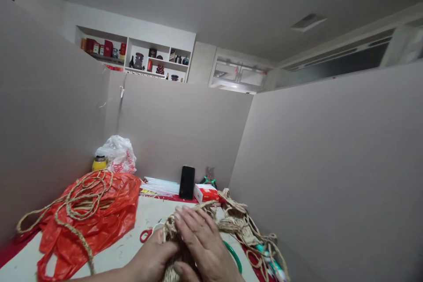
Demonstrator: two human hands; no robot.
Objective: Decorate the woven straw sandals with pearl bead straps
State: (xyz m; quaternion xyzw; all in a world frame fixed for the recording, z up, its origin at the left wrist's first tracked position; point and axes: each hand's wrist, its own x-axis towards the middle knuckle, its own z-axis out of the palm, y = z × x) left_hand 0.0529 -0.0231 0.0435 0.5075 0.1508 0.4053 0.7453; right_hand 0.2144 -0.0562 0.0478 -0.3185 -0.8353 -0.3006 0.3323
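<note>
A woven straw-rope piece [170, 229] is held up at the front edge of the table, partly hidden by my hands. My left hand [150, 253] grips its left side, with the thumb pressed against the weave. Over the top and right side lies my right hand [205, 242], its fingers close together and curved over the piece, thumb lower down. Just left of the piece shows a red scissor handle [145, 235]. A green curved handle or ring [234, 255] pokes out beside my right hand.
Coiled straw rope [82, 198] rests on a red plastic bag [122, 211] at left. Behind stand a yellow jar [99, 164], white plastic bag [117, 152], phone [187, 182], red-white box [206, 193] and green-handled pliers [209, 178]. More straw rope [244, 224] lies right. Grey partitions [181, 128] enclose the table.
</note>
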